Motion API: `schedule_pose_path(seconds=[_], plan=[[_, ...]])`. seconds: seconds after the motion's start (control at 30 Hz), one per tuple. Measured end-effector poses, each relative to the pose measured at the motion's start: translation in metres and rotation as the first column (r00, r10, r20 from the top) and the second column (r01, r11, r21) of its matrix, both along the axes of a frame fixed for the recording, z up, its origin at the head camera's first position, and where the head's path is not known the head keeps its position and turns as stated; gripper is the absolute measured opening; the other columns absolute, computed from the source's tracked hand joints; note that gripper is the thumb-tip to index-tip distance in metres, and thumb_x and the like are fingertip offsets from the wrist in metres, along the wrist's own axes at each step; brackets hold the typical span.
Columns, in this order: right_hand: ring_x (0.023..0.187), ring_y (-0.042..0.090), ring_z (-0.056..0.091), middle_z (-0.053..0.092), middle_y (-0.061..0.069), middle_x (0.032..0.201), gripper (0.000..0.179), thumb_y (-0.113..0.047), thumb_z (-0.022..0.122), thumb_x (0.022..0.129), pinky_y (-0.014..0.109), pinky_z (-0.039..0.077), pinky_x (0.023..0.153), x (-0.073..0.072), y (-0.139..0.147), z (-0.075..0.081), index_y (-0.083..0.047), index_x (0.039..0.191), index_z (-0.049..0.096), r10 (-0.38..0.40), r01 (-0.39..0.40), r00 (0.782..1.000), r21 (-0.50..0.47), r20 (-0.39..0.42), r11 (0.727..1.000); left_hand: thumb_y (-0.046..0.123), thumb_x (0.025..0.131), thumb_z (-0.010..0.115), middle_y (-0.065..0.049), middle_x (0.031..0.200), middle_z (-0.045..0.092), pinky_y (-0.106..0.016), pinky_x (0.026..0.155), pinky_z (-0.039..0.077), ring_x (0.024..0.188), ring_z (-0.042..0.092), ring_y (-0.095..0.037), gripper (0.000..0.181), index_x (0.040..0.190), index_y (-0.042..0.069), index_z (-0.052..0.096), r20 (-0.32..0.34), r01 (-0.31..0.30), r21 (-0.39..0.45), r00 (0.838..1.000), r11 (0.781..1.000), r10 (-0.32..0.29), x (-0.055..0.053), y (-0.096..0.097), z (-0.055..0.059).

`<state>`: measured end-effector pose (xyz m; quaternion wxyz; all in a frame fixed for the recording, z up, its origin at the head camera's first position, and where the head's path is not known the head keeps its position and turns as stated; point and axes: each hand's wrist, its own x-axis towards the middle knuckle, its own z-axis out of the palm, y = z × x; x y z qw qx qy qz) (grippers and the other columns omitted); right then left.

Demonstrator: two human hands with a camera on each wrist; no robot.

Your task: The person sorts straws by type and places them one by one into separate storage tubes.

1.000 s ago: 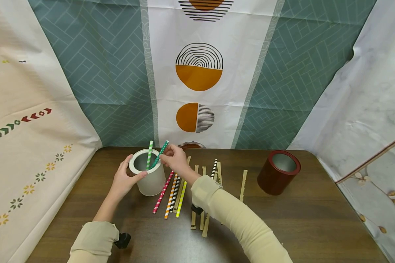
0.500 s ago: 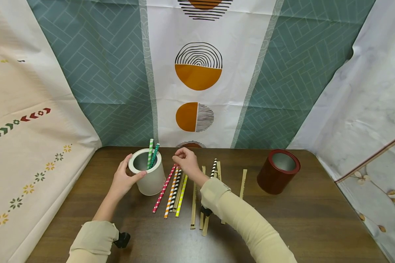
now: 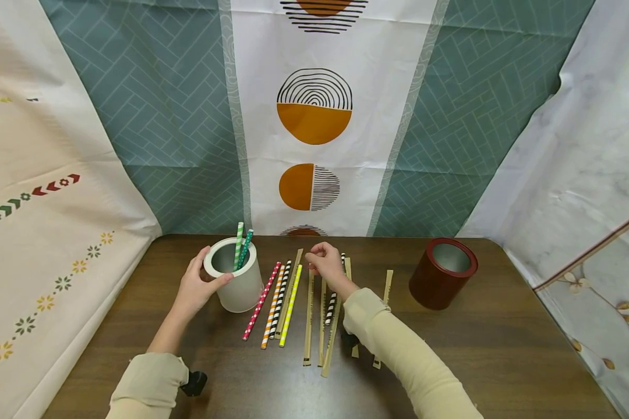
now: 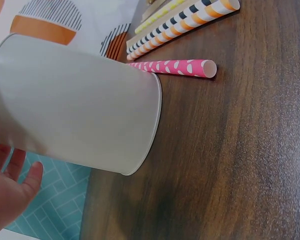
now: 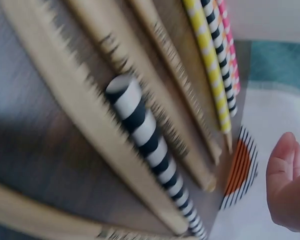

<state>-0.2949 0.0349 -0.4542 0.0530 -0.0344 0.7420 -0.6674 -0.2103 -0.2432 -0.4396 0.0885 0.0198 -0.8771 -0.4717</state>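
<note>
The left hand (image 3: 199, 286) grips an off-white cylindrical canister (image 3: 241, 295) holding two green-patterned straws (image 3: 239, 247), while the loosely curled, seemingly empty right hand (image 3: 329, 267) apparently selects among slim tan printed strips (image 3: 308, 326) below it, calling for a narrow pinch.

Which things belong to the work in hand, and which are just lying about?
Likely in the work:
white can, held by left hand
green straws inside it
loose straws
perhaps tan sticks, near right hand

Likely not:
red can, untouched, role uncertain
cloth behind
</note>
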Motion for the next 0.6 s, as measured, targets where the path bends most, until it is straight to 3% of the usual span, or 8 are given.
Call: schedule_pose_path(seconds=[0.17,0.33,0.6], plan=[[0.060,0.024,0.056,0.051,0.001,0.066,0.015,-0.007,0.059,0.081,0.038,0.050,0.057,-0.004,0.017,-0.007,0.000,0.092,0.052,-0.036,0.035,0.998,0.025,0.045,0.999,0.031,0.075,0.069,-0.021,0.136,0.028,-0.047,0.088,0.033,0.110,0.036,-0.030,0.088,0.141,0.008,0.017,-0.002,0.001,-0.005,1.000,1.000,-0.001,0.000,0.000,0.000],[0.060,0.021,0.056,0.051,0.001,0.068,0.015,-0.008,0.060,0.081,0.043,0.050,0.063,-0.010,0.030,-0.015,-0.002,0.091,0.051,-0.071,0.068,0.992,0.039,0.100,0.997,0.031,0.074,0.070,-0.020,0.135,0.030,-0.043,0.085,0.034,0.106,0.039,-0.028,0.087,0.141,0.008,0.018,-0.005,-0.006,-0.006,1.000,1.000,0.006,0.000,0.000,-0.001],[0.064,0.021,0.056,0.051,0.003,0.077,0.019,-0.010,0.062,0.080,0.036,0.050,0.060,-0.015,0.045,-0.021,-0.003,0.094,0.051,-0.138,0.128,0.981,0.082,0.134,0.988,0.030,0.074,0.070,-0.020,0.135,0.030,-0.046,0.088,0.033,0.109,0.038,-0.029,0.087,0.141,0.009,0.019,-0.008,-0.002,-0.006,1.000,1.000,0.002,0.000,0.000,-0.001]])
